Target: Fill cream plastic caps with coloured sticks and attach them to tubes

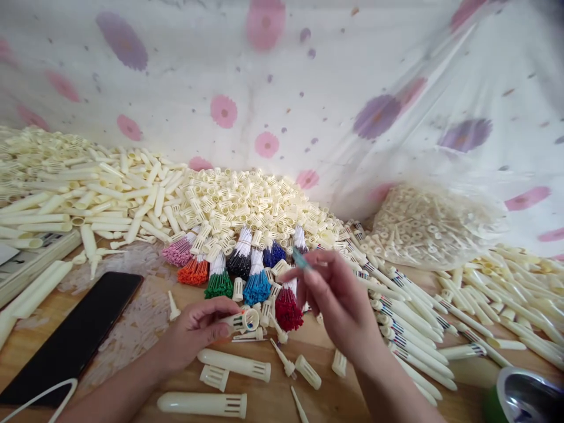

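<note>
My left hand is closed around a cream slotted pen sleeve, its open end turned to the right, with bits of colour showing inside. Higher up and to the right, my right hand pinches a small light-blue piece between thumb and fingers; blur hides its exact kind. Just behind both hands lie bundles of pen refills, among them green, light blue and dark red ones. On the wood below lie cream pen barrels, loose slotted sleeves and pointed tips.
Heaped slotted sleeves rise at the back. Long barrels pile up at left, near a black phone with a white cable. Right of my arm lie pens with coloured sliders, a bag of small parts and a tape roll.
</note>
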Tool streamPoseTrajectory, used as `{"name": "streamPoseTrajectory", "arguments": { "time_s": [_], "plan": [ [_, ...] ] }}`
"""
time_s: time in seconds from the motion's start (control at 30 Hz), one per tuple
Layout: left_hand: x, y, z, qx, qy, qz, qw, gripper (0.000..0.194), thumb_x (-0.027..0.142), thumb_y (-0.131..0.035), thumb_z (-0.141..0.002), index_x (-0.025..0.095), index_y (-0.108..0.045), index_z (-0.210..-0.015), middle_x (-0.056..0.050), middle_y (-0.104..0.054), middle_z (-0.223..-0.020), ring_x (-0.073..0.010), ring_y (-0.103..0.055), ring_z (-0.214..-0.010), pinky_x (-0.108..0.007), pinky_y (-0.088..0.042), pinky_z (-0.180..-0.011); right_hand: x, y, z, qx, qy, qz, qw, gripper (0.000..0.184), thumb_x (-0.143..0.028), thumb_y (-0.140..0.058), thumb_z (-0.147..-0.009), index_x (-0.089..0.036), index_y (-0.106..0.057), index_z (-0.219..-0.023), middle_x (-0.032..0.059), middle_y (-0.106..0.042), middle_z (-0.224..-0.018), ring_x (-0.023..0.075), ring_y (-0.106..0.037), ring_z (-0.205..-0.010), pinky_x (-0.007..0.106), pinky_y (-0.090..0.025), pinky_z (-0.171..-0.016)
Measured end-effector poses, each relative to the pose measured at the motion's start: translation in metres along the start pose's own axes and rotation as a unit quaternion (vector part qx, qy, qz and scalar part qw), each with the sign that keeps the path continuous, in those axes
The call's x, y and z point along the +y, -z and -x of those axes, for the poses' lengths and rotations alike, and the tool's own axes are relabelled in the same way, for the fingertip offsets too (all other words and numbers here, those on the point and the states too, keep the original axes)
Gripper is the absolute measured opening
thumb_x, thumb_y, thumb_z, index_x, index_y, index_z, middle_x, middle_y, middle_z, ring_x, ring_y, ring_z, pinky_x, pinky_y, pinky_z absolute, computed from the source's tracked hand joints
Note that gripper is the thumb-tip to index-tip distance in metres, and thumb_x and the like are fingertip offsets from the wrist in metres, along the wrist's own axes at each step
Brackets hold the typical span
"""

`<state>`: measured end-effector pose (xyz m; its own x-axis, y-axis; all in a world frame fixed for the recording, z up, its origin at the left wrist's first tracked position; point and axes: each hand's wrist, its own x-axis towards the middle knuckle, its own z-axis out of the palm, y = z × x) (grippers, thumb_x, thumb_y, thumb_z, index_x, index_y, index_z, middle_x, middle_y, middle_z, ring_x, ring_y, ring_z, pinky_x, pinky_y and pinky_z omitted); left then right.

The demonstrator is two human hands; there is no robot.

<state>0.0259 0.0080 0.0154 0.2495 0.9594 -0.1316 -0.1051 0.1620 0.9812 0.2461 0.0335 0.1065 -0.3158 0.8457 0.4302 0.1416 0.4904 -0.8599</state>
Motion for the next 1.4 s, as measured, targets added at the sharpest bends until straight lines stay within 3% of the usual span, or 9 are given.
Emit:
{"name": "streamPoseTrajectory", "arguments": {
  "time_s": [0.13, 0.23, 0.4, 0.47, 0.6, 0.8, 0.97, 1.2, 1.4],
  "plan": [
    [0.001, -0.001, 0.002, -0.037, -0.010, 0.038, 0.999, 0.025, 0.043, -0.078, -0.063, 0.025, -0.076, -0.080, -0.001, -0.069, -0.079, -0.0185, -0.060, -0.074, -0.029, -0.047, -0.069, -0.020, -0.003, -0.041, 0.010, 0.028, -0.001, 1.000, 0.005, -0.026, -0.043, -0.094, -0.021, -0.045, -0.093, 0.0013, -0.065, -0.086, 0.0070, -0.053, -0.060, 0.018, -0.041, -0.049],
    [0.004, -0.001, 0.003, -0.098, -0.079, 0.060, 0.990, 0.024, 0.041, -0.080, -0.062, 0.024, -0.075, -0.079, -0.001, -0.064, -0.074, -0.0155, -0.057, -0.067, -0.026, -0.045, -0.063, -0.019, -0.009, -0.042, -0.002, 0.018, 0.049, 0.999, 0.009, -0.029, -0.047, -0.092, -0.021, -0.047, -0.096, 0.0012, -0.062, -0.085, 0.0089, -0.053, -0.065, 0.021, -0.043, -0.056],
    [0.013, 0.000, 0.006, -0.169, -0.163, 0.011, 0.972, 0.017, 0.031, -0.079, -0.066, 0.025, -0.075, -0.081, -0.003, -0.062, -0.073, -0.0165, -0.056, -0.069, -0.029, -0.044, -0.065, 0.016, -0.005, 0.017, -0.027, -0.062, 0.210, 0.975, 0.014, -0.021, -0.050, -0.089, -0.018, -0.048, -0.102, 0.0037, -0.058, -0.082, 0.0136, -0.055, -0.069, 0.025, -0.045, -0.059],
    [0.016, 0.001, 0.007, -0.190, -0.178, -0.006, 0.965, 0.014, 0.030, -0.078, -0.068, 0.026, -0.074, -0.081, -0.004, -0.062, -0.072, -0.0179, -0.056, -0.069, -0.032, -0.045, -0.068, 0.026, -0.002, 0.043, -0.065, -0.079, 0.240, 0.965, 0.002, -0.018, -0.049, -0.088, -0.018, -0.050, -0.091, 0.0032, -0.060, -0.079, 0.0143, -0.056, -0.069, 0.025, -0.045, -0.060],
    [0.017, 0.003, 0.007, -0.195, -0.188, -0.019, 0.962, 0.010, 0.030, -0.074, -0.072, 0.028, -0.073, -0.082, -0.003, -0.062, -0.074, -0.0184, -0.056, -0.072, -0.036, -0.044, -0.074, 0.033, 0.000, 0.074, -0.138, -0.096, 0.320, 0.932, 0.007, -0.014, -0.055, -0.084, -0.018, -0.055, -0.079, 0.0035, -0.062, -0.077, 0.0169, -0.057, -0.070, 0.026, -0.044, -0.060],
    [0.013, 0.008, 0.004, -0.162, -0.153, -0.007, 0.975, 0.009, 0.027, -0.072, -0.074, 0.025, -0.069, -0.083, -0.003, -0.058, -0.078, -0.0173, -0.056, -0.073, -0.030, -0.045, -0.069, 0.038, 0.007, 0.079, -0.217, -0.102, 0.416, 0.877, 0.010, -0.015, -0.064, -0.078, -0.018, -0.059, -0.071, 0.0027, -0.064, -0.072, 0.0187, -0.058, -0.073, 0.027, -0.042, -0.061],
    [0.014, 0.009, 0.004, -0.063, -0.114, -0.009, 0.991, 0.014, 0.020, -0.076, -0.068, 0.024, -0.065, -0.075, -0.001, -0.057, -0.080, -0.0154, -0.055, -0.073, -0.025, -0.046, -0.065, 0.045, 0.021, 0.075, -0.269, -0.162, 0.469, 0.826, 0.010, -0.021, -0.067, -0.078, -0.019, -0.061, -0.070, 0.0030, -0.066, -0.069, 0.0209, -0.060, -0.073, 0.027, -0.040, -0.057],
    [0.017, 0.003, -0.001, 0.103, -0.071, -0.058, 0.990, 0.028, 0.028, -0.084, -0.052, 0.022, -0.060, -0.067, -0.001, -0.059, -0.082, -0.0197, -0.058, -0.080, -0.030, -0.049, -0.073, 0.051, 0.022, 0.066, -0.254, -0.168, 0.514, 0.802, 0.007, -0.019, -0.063, -0.081, -0.019, -0.061, -0.074, 0.0052, -0.068, -0.080, 0.0229, -0.061, -0.082, 0.028, -0.039, -0.061],
    [0.013, 0.005, -0.006, 0.162, -0.049, -0.138, 0.976, 0.037, 0.046, -0.080, -0.055, 0.021, -0.062, -0.076, -0.001, -0.062, -0.080, -0.0211, -0.060, -0.081, -0.033, -0.050, -0.075, 0.049, 0.020, 0.072, -0.187, -0.137, 0.547, 0.805, 0.005, -0.020, -0.065, -0.079, -0.019, -0.061, -0.082, 0.0074, -0.067, -0.083, 0.0232, -0.059, -0.080, 0.029, -0.040, -0.060]
  ]
}}
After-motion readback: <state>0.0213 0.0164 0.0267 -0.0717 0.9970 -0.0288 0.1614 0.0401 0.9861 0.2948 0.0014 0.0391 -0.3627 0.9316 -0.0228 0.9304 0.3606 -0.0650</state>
